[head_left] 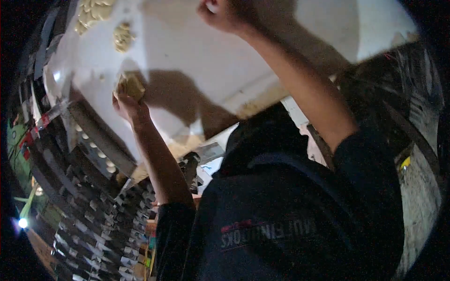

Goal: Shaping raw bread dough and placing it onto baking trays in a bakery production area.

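My left hand is closed round a pale yellow lump of dough, just above or on the white tabletop. Farther right and higher up, my right hand is curled shut over the same surface. Something small and whitish shows between its fingers, too little to name. Beyond the left hand lies a small crumpled clump of dough, apart from it. At the far left a bigger heap of dough pieces is cut off by the picture's edge.
The table's worn near edge runs in front of my body. To the left are a dark beam-like edge and many dark, uneven layered pieces. A bright lamp shines at lower left. My arms cast shadows across the tabletop.
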The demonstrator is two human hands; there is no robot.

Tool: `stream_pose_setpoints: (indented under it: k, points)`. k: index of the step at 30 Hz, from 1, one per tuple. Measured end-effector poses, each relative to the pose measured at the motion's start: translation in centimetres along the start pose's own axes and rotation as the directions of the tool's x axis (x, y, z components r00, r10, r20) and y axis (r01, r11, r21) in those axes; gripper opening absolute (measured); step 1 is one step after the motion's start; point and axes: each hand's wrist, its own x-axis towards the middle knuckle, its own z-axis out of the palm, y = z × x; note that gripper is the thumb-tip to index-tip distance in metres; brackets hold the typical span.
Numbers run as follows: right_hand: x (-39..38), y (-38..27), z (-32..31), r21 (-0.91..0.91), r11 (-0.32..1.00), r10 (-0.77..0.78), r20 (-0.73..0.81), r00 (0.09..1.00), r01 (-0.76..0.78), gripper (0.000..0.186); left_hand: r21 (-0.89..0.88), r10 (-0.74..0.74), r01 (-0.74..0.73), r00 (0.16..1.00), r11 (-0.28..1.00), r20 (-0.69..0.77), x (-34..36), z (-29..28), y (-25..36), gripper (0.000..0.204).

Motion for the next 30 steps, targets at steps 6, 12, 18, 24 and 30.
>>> stream_pose_setpoints:
  k: [6,12,18,24,30]
  points:
    - [-10.6,-6.2,0.9,0.112,0.991,-0.122,0.535,0.836,0.074,0.049,0.145,0.021,-0.041,0.991,0.989,0.132,-17.0,-6.0,2.4,0.015]
    - [-25.6,-20.4,-8.0,0.494,0.731,-0.095,0.756,0.647,-0.47,0.06,-0.222,0.221,-0.104,0.761,0.97,0.61,-31.1,-8.7,4.6,0.023]
    - [-27.3,-22.5,-18.0,0.51,0.816,0.022,0.444,0.896,-0.273,0.037,-0.027,0.196,-0.269,0.628,0.963,0.753,-34.6,-9.0,5.6,0.032]
    - [-28.4,-20.2,-27.5,0.51,0.78,0.422,-0.001,0.907,-0.362,0.038,-0.072,0.57,-0.643,0.615,0.763,0.546,-31.4,-6.4,7.9,0.032]
    - [-24.9,-15.9,-26.7,0.76,0.604,0.675,-0.327,0.661,-0.242,0.027,0.019,0.351,-0.476,0.676,0.879,0.647,-14.1,-12.8,9.2,0.019]
